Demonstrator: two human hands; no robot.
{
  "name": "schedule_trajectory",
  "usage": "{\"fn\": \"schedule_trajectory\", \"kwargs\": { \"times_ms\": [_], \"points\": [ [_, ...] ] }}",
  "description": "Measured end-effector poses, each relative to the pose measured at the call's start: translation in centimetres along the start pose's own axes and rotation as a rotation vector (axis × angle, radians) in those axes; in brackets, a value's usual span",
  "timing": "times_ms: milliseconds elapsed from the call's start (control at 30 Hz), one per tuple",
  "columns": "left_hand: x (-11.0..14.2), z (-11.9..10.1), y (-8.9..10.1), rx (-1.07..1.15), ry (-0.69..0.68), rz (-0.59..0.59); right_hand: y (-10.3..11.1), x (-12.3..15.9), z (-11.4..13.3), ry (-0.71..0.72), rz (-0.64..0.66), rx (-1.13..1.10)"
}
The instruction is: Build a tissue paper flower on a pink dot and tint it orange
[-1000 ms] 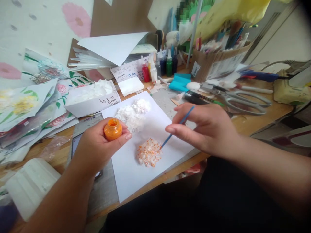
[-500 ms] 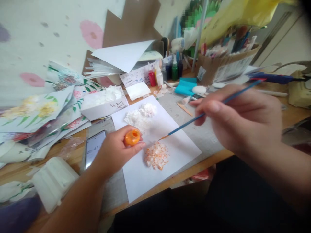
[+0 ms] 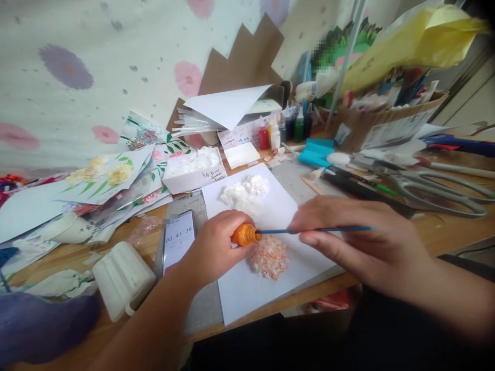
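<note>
My left hand (image 3: 214,245) is closed around a small orange paint bottle (image 3: 244,235), tilted with its uncapped mouth to the right. In my right hand (image 3: 348,232) is a thin blue paintbrush (image 3: 276,231), pinched between fingers and thumb and held nearly level. Its tip is inside the bottle's mouth, so the bristles are hidden. Just below lies a round ruffled white flower (image 3: 269,259) with orange-tinted petal edges, on a white paper sheet (image 3: 240,299). White ruffled pieces (image 3: 247,190) lie farther back on the same sheet.
A phone (image 3: 180,237) showing a timer lies left of the sheet, near a white plastic case (image 3: 124,281). Behind stand a white box (image 3: 195,172) and several paint bottles (image 3: 299,126). Scissors (image 3: 436,190) and a cardboard box (image 3: 386,121) are at the right.
My right hand has lowered and levelled the paintbrush, moving its tip from above the flower into the bottle. My left hand has tipped the bottle toward the right. The view has shifted.
</note>
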State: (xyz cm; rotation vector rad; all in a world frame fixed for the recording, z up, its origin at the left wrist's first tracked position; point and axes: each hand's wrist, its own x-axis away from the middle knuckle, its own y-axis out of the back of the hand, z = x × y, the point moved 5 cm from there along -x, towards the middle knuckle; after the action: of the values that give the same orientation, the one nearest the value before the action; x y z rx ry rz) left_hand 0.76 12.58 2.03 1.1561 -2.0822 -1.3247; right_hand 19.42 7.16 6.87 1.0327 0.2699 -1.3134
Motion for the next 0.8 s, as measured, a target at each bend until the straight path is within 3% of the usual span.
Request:
{"fn": "schedule_trajectory", "kwargs": {
  "times_ms": [200,533,633,800],
  "points": [
    [0.0,0.1,0.0,0.038,0.031,-0.02,2.2,0.5,-1.5,-0.281,-0.246,0.015],
    [-0.1,0.7,0.2,0.013,0.084,-0.03,3.8,1.4,-3.1,-0.367,-0.377,-0.178],
    [-0.1,1.0,0.3,-0.03,0.121,-0.056,3.9,1.4,-3.7,-0.374,-0.325,-0.162],
    [-0.2,1.1,0.3,-0.091,0.137,-0.079,2.9,1.0,-3.7,-0.299,-0.055,0.033]
  ]
}}
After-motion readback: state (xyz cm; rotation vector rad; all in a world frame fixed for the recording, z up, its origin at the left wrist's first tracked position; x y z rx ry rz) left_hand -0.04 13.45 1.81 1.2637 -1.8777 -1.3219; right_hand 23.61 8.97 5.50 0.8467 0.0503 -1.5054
